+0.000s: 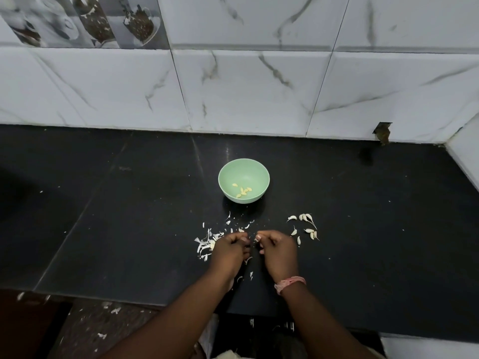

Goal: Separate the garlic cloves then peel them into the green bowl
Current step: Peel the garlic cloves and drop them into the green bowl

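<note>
Inside green bowl point(225, 174), several pale yellow peeled cloves point(242, 190).

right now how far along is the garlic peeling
Partly done. About seven peeled cloves lie in the green bowl, and loose skins litter the counter. The left hand and right hand are close together, fingers curled, seemingly peeling one; it is hidden. Roughly nine unpeeled cloves wait on the right.

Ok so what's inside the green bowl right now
A few peeled cloves lie near the front of the green bowl. Nothing covers its inside; only the counter beneath it is hidden.
</note>
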Motion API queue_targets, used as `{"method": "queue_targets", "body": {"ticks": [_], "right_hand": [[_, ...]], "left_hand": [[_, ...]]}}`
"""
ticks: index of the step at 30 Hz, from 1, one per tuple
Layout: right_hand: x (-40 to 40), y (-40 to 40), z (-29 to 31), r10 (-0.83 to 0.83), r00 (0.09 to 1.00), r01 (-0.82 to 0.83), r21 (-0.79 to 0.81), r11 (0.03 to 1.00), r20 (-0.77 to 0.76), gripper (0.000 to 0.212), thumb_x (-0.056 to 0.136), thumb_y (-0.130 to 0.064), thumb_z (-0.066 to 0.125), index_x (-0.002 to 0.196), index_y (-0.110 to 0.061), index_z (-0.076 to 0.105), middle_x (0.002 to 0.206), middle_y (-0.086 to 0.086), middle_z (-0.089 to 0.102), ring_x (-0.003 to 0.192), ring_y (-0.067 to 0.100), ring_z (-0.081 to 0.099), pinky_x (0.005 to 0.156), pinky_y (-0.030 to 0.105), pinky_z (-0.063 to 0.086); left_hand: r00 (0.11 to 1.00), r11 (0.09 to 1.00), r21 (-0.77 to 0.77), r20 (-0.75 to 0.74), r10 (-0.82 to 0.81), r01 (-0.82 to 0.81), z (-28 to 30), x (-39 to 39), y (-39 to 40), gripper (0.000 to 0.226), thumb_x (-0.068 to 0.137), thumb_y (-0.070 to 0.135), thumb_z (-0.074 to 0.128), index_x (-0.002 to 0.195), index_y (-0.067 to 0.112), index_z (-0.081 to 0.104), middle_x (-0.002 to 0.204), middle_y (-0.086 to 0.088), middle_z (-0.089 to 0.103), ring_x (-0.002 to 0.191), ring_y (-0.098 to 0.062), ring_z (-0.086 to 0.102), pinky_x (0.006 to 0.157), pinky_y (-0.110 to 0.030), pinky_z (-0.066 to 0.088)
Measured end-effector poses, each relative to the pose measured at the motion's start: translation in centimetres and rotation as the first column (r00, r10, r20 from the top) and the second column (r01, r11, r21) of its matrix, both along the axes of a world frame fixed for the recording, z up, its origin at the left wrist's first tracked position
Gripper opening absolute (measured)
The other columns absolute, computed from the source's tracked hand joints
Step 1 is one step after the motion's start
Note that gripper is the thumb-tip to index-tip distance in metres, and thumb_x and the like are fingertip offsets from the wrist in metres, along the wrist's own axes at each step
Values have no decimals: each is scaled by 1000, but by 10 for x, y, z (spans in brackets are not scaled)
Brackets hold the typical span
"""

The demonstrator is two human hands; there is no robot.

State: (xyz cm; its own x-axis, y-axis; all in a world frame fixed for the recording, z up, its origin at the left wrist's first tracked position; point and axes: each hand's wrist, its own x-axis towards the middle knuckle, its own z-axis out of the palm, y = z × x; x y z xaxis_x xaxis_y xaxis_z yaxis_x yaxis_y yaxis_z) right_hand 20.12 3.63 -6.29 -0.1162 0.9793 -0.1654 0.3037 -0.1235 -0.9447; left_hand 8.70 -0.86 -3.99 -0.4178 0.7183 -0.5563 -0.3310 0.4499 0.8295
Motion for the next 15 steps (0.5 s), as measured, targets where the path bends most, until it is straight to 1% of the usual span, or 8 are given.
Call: {"method": "queue_targets", "body": {"ticks": [2,5,9,10,13,15], "right_hand": [[-2,-1,2,-82,979,50,-168,984,-187,19,94,1,67,87,-14,75,76,1,75,63,13,66,60,21,55],[-1,-3,5,-148,927,45,-290,956,-344,14,94,4,66,91,-7,74,73,7,74,63,14,67,59,24,58],[3,-6,11,-163,895,20,-327,945,-416,9,94,5,65,99,1,72,71,9,73,57,12,65,55,24,57],[2,-6,13,-162,890,18,-324,946,-426,10,94,5,65,99,-1,72,70,8,72,56,12,65,54,24,57],[3,-7,19,-160,881,24,-297,955,-446,11,93,3,68,101,-4,67,69,11,70,56,13,64,52,28,58],[3,-8,21,-148,884,26,-269,963,-443,10,93,3,69,98,-4,62,70,13,69,57,16,64,53,29,58]], "left_hand": [[1000,1000,6,18,4,-5,3,1,-1,16,100,-1,55,105,6,68,84,-10,70,68,-14,61,61,-20,54],[1000,999,25,12,-21,21,3,2,-4,16,95,-5,62,104,3,72,82,-11,73,68,-15,63,62,-20,54],[1000,995,102,17,-9,7,7,11,-11,18,90,-10,64,99,1,76,89,-20,76,71,-18,68,63,-20,55],[1000,992,124,13,8,-9,8,13,-12,17,90,-9,65,97,0,76,90,-23,76,73,-21,69,64,-22,56],[998,978,195,18,68,-70,11,19,-13,11,90,-4,68,97,-3,76,90,-28,73,78,-31,70,72,-35,61],[995,971,225,-30,92,-83,13,22,-16,11,90,0,70,99,1,77,91,-24,75,81,-32,73,76,-38,61]]}}
